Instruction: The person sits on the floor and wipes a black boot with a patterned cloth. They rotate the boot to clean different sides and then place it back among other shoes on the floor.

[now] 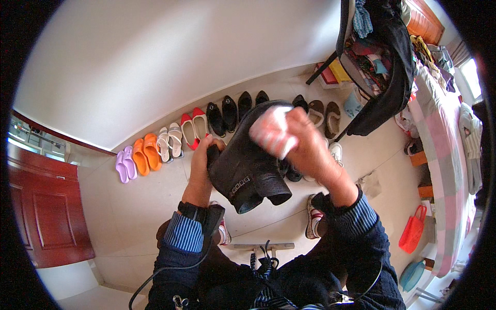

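Note:
A pair of black ankle boots (243, 173) with a shiny buckle strap hangs in front of me above the floor, soles and toes pointing up and away. My left hand (207, 150) is closed around their left side, with most of its fingers hidden behind the dark leather. A pink-and-white striped cloth (274, 133) is bunched in my right hand (306, 142), against or just over the boots' upper right part. That hand and the cloth are smeared by motion, so whether they touch the leather I cannot tell.
Along the wall stands a row of shoes: purple clogs (125, 164), orange slippers (145, 153), white sandals (170, 141), red flats (195, 126), black shoes (222, 113) and brown slippers (333, 120). A clothes-laden black chair (380, 98), a bed (439, 170) and a red bag (412, 230) are at the right.

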A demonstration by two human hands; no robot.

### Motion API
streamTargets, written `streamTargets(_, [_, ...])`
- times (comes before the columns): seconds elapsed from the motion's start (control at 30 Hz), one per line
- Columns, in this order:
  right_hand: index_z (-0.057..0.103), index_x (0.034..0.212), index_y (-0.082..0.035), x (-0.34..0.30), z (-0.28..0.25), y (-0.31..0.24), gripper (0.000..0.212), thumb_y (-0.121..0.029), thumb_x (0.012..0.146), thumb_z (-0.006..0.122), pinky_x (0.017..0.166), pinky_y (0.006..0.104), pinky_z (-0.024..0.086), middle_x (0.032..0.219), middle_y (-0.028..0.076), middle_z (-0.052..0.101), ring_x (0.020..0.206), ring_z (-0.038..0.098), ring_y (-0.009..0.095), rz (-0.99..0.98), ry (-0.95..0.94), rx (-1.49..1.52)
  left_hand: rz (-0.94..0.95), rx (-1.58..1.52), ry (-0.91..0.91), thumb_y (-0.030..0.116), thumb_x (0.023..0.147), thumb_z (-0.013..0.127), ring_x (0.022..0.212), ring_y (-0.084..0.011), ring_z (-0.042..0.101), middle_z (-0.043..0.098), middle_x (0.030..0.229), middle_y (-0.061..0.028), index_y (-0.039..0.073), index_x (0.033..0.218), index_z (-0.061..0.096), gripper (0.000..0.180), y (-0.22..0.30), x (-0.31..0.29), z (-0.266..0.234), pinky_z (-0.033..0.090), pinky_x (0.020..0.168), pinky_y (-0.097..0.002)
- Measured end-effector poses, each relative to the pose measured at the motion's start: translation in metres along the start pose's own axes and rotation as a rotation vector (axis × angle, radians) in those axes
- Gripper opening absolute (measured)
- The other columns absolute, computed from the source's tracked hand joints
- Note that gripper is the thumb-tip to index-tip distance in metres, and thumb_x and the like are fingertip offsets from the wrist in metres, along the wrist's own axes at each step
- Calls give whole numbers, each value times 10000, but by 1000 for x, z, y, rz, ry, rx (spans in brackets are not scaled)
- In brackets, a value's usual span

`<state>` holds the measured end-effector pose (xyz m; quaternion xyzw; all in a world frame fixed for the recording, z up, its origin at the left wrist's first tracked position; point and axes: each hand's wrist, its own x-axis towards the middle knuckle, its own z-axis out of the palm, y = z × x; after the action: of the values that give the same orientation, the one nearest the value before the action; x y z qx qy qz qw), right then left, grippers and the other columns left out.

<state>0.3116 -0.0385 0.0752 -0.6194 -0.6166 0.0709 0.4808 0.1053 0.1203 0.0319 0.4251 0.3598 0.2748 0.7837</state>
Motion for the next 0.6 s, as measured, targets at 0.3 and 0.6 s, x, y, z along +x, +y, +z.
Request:
streamTargets(0.3, [595, 1055, -90, 4, 1, 23, 359, 59, 739, 677, 754, 460, 552, 992, 142, 578, 928, 623, 388, 155, 334, -421, 16, -34, -164, 402, 1051, 458, 773, -139, 590, 589, 830, -30, 75, 857, 560, 393, -23, 8, -10, 478, 698, -268])
streamTargets(0.6, [612, 1297, -27, 3, -40, -16, 482, -82, 849, 783, 977, 397, 496, 1194, 128, 630, 1141, 606, 208, 230, -547, 597, 74, -60, -60, 338, 1087, 432, 826, -148, 665, 647, 872, -52, 59, 997, 603, 339, -11, -1, -3, 558, 796, -289])
